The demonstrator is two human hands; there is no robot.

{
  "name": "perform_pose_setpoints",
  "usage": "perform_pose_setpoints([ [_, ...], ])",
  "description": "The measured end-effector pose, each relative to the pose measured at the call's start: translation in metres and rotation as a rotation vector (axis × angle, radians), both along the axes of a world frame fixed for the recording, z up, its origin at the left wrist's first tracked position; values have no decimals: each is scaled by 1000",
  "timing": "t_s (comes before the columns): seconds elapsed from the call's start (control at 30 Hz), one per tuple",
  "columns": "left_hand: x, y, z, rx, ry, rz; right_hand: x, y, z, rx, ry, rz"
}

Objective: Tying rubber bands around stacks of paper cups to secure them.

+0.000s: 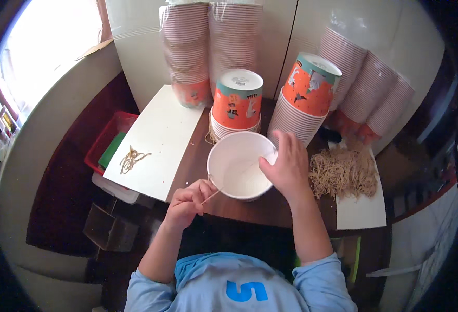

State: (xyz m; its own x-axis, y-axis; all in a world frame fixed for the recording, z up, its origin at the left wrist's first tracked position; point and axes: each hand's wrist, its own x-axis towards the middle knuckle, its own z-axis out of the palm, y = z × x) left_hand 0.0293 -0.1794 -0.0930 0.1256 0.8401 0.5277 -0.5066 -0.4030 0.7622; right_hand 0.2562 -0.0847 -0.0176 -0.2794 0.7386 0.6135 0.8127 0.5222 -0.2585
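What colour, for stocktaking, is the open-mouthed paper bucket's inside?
The paper bucket is white inside; head view.

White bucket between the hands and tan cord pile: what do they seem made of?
White bucket: probably coated paperboard, smooth finish, given its thin rim and even wall; possibly plastic.
Tan cord pile: likely plant fibre or paper, matte, from its dull, tangled strands.

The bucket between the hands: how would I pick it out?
Start at the brown table in the middle. Toward its near edge, between the left hand and right hand, is a white-lined bucket. Its open mouth faces the camera; the two orange buckets behind it show closed bottoms.
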Motion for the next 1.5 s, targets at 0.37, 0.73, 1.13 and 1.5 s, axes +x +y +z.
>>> perform_pose_setpoints([
  [0.37,-18,-7,5,-406,108,634,12,-8,-18,-518,347,99],
  [0.73,-18,77,103,-19,407,293,-5,19,50,-225,777,942],
  [1.13,-11,213,66,44,408,358,-36,170,4,-167,659,646],
  [1.5,-11,204,-34,-125,1144,736,-11,171,-56,-635,230,150],
])
